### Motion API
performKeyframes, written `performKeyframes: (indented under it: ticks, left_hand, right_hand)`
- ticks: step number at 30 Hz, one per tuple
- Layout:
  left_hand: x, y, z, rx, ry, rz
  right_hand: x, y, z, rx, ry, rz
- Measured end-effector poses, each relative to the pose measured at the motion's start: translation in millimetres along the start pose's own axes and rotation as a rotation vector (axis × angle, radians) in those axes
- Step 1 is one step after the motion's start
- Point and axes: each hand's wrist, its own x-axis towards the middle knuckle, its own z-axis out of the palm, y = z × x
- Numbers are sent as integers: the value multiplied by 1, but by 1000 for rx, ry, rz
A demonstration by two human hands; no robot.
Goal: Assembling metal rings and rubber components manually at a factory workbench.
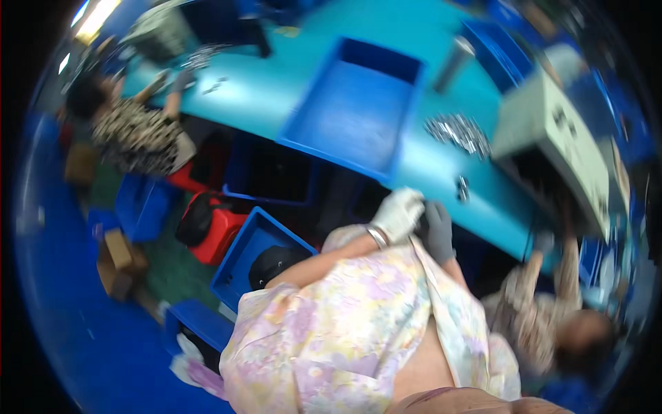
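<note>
My left hand (399,215), in a white glove, is held in front of my body by the near edge of the teal table (255,114). Beside it and touching it is my right hand (436,231) in a grey glove. Fingers of both hands look curled inward and closed; blur and the gloves hide whatever is between them. A large, shallow blue tray (362,107) rests on the table just beyond my hands, with nothing visible in it. Right of the tray lie a pile of shiny metal parts (458,132) and a few small metal pieces (463,188).
A pale green machine (552,148) stands at the right, where a person (534,310) reaches toward it. Another person (141,131) works at the far left. A grey cylinder (454,63) stands behind the tray. Red stools (219,238) and blue bins (234,265) are at lower left.
</note>
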Motion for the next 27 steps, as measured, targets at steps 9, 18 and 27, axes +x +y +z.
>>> performKeyframes:
  ticks: [9, 18, 27]
  left_hand:
    - [1, -9, 5, 103, -27, -133]
    - [-2, -4, 29, 160, -173, -251]
    - [4, -9, 36, 167, -129, -305]
  right_hand:
    - [-70, -60, -80, -248, 684, -549]
    - [-109, 33, -122, -934, 913, -456]
    - [-10, 91, -156, -720, 680, -208]
